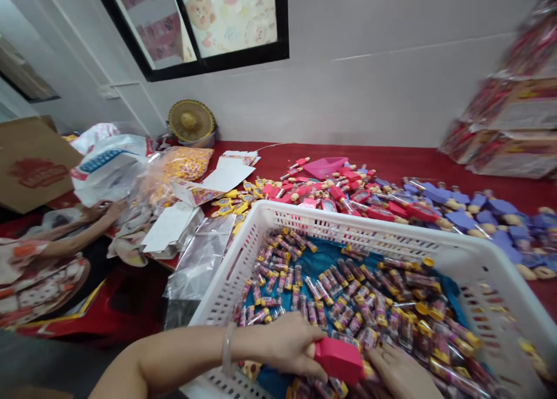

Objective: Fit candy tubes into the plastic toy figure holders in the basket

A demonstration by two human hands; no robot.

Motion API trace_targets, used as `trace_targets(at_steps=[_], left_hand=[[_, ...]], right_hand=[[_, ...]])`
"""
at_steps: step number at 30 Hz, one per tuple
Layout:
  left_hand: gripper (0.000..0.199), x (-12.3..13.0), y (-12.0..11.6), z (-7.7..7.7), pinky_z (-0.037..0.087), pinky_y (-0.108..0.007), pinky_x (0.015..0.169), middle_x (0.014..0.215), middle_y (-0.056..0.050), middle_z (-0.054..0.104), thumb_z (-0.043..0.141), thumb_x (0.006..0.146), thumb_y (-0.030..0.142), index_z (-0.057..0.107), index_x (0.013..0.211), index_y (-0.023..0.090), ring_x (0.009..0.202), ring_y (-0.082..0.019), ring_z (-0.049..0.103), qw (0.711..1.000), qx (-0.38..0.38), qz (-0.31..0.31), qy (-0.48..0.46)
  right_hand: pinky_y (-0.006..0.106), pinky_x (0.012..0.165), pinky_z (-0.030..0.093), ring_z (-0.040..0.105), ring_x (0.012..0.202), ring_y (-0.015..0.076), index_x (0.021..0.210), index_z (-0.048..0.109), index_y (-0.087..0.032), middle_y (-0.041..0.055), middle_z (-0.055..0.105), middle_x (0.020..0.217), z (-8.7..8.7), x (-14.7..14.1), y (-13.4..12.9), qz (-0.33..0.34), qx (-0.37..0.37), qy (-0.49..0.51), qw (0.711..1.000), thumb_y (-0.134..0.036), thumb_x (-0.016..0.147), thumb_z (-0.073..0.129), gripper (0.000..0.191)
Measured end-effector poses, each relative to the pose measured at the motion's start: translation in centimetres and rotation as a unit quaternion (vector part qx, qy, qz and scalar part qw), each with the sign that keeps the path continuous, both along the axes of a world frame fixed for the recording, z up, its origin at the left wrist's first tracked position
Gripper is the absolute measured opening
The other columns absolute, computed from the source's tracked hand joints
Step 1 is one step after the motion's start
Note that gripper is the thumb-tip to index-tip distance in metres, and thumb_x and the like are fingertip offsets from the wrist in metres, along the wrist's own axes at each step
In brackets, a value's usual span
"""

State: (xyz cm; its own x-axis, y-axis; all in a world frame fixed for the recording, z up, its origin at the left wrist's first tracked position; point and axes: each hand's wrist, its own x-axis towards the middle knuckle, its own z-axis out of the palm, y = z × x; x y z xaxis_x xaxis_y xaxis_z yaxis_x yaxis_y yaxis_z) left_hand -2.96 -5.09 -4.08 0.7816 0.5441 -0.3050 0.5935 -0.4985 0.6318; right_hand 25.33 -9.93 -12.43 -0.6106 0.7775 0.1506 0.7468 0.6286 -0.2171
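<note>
My left hand (289,342) is closed on a red plastic piece (339,359) with a pale knob, held over the near part of a white basket (374,228). My right hand (402,370) is just right of that piece, low among the small clear tubes (365,306) with yellow caps. Its fingertips point down into the tubes, and whether they grip anything is hidden. The tubes lie loose on a blue cloth (315,257) inside the basket.
Behind the basket lie piles of red pieces (361,196) and purple pieces (474,213). Wrapped boxes (513,152) are stacked at right. At left are bags (113,167), white boxes (169,228) and a person's arms (82,231).
</note>
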Motion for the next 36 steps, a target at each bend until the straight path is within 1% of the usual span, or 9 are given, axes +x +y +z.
trace_targets(at_steps=[3,5,9,11,17,24,28,33,36], left_hand=[[0.058,-0.2,0.3,0.2,0.037,-0.021,0.053,0.074,0.002,0.063,0.059,0.071,0.071,0.066,0.097,0.020,0.059,-0.013,0.055,0.971,-0.230,0.066,0.026],[0.061,-0.1,0.3,0.3,0.036,-0.020,0.050,0.076,0.002,0.065,0.060,0.068,0.073,0.066,0.098,0.020,0.059,-0.013,0.056,0.958,-0.274,0.071,0.041],[0.058,0.4,-0.2,0.6,0.041,-0.025,0.057,0.082,-0.004,0.069,0.064,0.067,0.069,0.066,0.096,0.019,0.070,-0.021,0.063,0.994,-0.074,0.001,0.084],[0.056,0.7,-0.6,0.6,0.045,-0.029,0.064,0.084,-0.009,0.070,0.063,0.069,0.067,0.066,0.093,0.017,0.075,-0.026,0.065,0.992,0.021,-0.040,0.117],[0.054,0.5,-1.0,-0.7,0.049,-0.033,0.066,0.085,-0.012,0.070,0.060,0.074,0.065,0.064,0.096,0.016,0.076,-0.029,0.067,0.982,0.091,-0.100,0.128],[0.055,0.3,-1.0,-2.0,0.050,-0.034,0.067,0.088,-0.012,0.069,0.059,0.073,0.067,0.063,0.098,0.018,0.078,-0.029,0.067,0.981,0.100,-0.109,0.124],[0.058,0.4,-0.8,-0.8,0.046,-0.032,0.061,0.086,-0.011,0.070,0.058,0.072,0.070,0.064,0.097,0.018,0.075,-0.029,0.067,0.984,0.062,-0.096,0.135],[0.056,0.3,0.1,1.2,0.033,-0.023,0.045,0.071,-0.001,0.065,0.061,0.065,0.072,0.067,0.088,0.021,0.059,-0.019,0.059,0.984,-0.103,-0.044,0.139],[0.055,0.0,0.5,1.8,0.032,-0.022,0.046,0.071,0.000,0.065,0.062,0.065,0.071,0.067,0.088,0.021,0.058,-0.017,0.058,0.981,-0.133,-0.027,0.135]], right_hand=[[0.033,0.075,0.040,0.060,0.083,0.0243,0.097,0.059,-0.024,0.0030,0.068,0.088,0.7,-0.7,0.2,-0.024,0.030,0.005,0.999,-0.012,0.066,0.057,0.033],[0.032,0.072,0.039,0.060,0.080,0.0238,0.092,0.059,-0.023,0.0027,0.067,0.086,1.2,-1.2,0.0,-0.030,-0.018,-0.017,0.999,-0.011,0.059,0.057,0.035],[0.030,0.063,0.036,0.061,0.072,0.0225,0.086,0.059,-0.022,0.0024,0.068,0.080,1.9,-2.1,-1.1,-0.030,-0.120,-0.082,0.989,-0.014,0.057,0.057,0.030],[0.029,0.062,0.036,0.062,0.072,0.0222,0.087,0.059,-0.022,0.0026,0.069,0.082,1.6,-2.4,-1.7,-0.026,-0.128,-0.095,0.987,-0.018,0.060,0.059,0.027],[0.027,0.063,0.038,0.063,0.068,0.0216,0.092,0.054,-0.021,0.0042,0.070,0.080,-1.3,-2.2,-2.7,0.021,-0.087,-0.128,0.988,-0.026,0.057,0.067,0.037],[0.027,0.060,0.038,0.062,0.065,0.0220,0.096,0.051,-0.022,0.0033,0.070,0.078,-2.6,-1.8,-2.5,0.044,-0.028,-0.127,0.990,-0.026,0.055,0.064,0.042],[0.027,0.060,0.037,0.063,0.067,0.0225,0.096,0.053,-0.021,0.0040,0.070,0.080,-1.3,-1.9,-2.5,0.040,-0.055,-0.141,0.988,-0.021,0.056,0.062,0.041],[0.025,0.062,0.035,0.062,0.070,0.0199,0.098,0.052,-0.021,0.0034,0.068,0.082,1.0,-1.8,-2.4,0.014,-0.123,-0.092,0.988,-0.025,0.068,0.060,0.031],[0.025,0.061,0.034,0.062,0.073,0.0208,0.100,0.052,-0.021,0.0040,0.068,0.084,2.1,-1.9,-1.7,-0.005,-0.159,-0.080,0.984,-0.024,0.071,0.057,0.029]])
